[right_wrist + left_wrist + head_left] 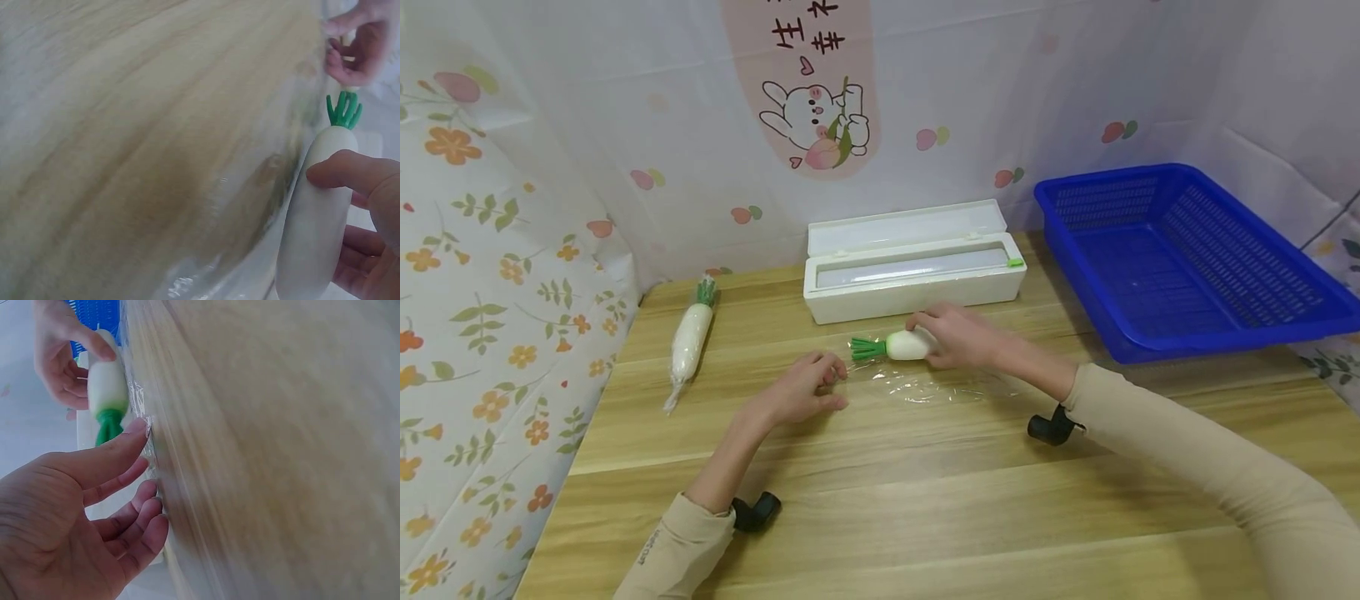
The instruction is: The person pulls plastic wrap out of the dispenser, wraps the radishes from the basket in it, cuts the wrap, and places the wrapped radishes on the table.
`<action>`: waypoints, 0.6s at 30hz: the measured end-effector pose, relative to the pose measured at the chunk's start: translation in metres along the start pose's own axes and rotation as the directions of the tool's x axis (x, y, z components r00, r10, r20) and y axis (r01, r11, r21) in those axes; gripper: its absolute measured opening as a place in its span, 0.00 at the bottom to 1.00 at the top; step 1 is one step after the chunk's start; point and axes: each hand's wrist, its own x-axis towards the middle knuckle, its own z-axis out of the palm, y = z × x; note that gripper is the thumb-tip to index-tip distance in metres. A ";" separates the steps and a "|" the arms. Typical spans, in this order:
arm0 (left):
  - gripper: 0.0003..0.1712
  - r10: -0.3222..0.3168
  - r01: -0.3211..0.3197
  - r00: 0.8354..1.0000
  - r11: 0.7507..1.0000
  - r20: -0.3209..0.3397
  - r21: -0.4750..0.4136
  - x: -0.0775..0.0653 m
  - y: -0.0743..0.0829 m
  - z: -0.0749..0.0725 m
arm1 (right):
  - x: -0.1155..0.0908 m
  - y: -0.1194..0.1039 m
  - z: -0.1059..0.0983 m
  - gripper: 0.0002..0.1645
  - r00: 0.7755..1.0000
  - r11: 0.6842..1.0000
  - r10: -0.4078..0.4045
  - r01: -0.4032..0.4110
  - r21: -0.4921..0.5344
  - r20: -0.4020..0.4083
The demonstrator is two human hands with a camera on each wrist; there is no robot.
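Observation:
A toy white radish [907, 344] with green leaf stalks lies sideways over a sheet of clear plastic wrap [917, 387] on the table. My right hand [958, 336] grips its body from above, thumb on one side and fingers on the other, as the right wrist view shows. The stalks [109, 427] point toward my left hand [808, 387]. That hand is held at the left end of the wrap, thumb and fingers bent and apart, with the thumb tip right at the film's edge in the left wrist view.
Another white radish [691, 340], wrapped in clear film, lies at the table's left. Behind the hands stands a white wrap dispenser box [917, 292] with its lid raised and a green cutter tab. A blue plastic basket [1090, 292] is at the back right, near the printed cloth wall.

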 end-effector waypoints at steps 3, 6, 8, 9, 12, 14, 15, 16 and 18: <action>0.19 0.004 -0.004 1.000 1.000 0.000 0.008 0.000 0.000 0.000 | 0.000 0.000 0.004 0.28 1.000 1.000 0.011 -0.011 -0.013 0.001; 0.20 0.007 -0.007 1.000 1.000 -0.002 0.012 0.000 0.001 -0.001 | 0.000 0.000 0.005 0.28 1.000 1.000 0.005 -0.005 -0.019 -0.005; 0.20 0.004 -0.004 1.000 1.000 -0.001 0.012 0.000 0.002 -0.001 | 0.000 0.000 0.005 0.28 1.000 1.000 0.002 -0.002 -0.023 -0.001; 0.20 0.004 -0.004 1.000 1.000 -0.002 0.012 0.000 0.002 -0.001 | 0.000 0.000 0.005 0.28 1.000 1.000 0.003 -0.003 -0.022 0.002; 0.19 0.005 -0.005 1.000 1.000 -0.002 0.012 0.000 0.002 -0.001 | 0.000 -0.002 0.005 0.29 1.000 1.000 0.013 -0.013 -0.013 0.016; 0.19 0.013 -0.013 1.000 1.000 -0.002 0.011 0.001 0.002 -0.001 | -0.001 -0.003 0.005 0.31 1.000 1.000 0.022 -0.021 -0.005 0.023; 0.19 0.015 -0.015 1.000 1.000 -0.003 0.011 0.001 0.002 -0.001 | -0.001 -0.003 0.005 0.32 0.999 1.000 0.025 -0.025 -0.001 0.026; 0.19 0.016 -0.016 1.000 1.000 -0.004 0.009 0.001 0.002 -0.001 | -0.001 -0.003 0.005 0.33 0.999 1.000 0.028 -0.028 0.001 0.030; 0.19 0.020 -0.020 1.000 1.000 -0.006 0.010 0.002 0.002 -0.001 | -0.002 -0.004 0.005 0.34 0.999 1.000 0.030 -0.030 0.001 0.040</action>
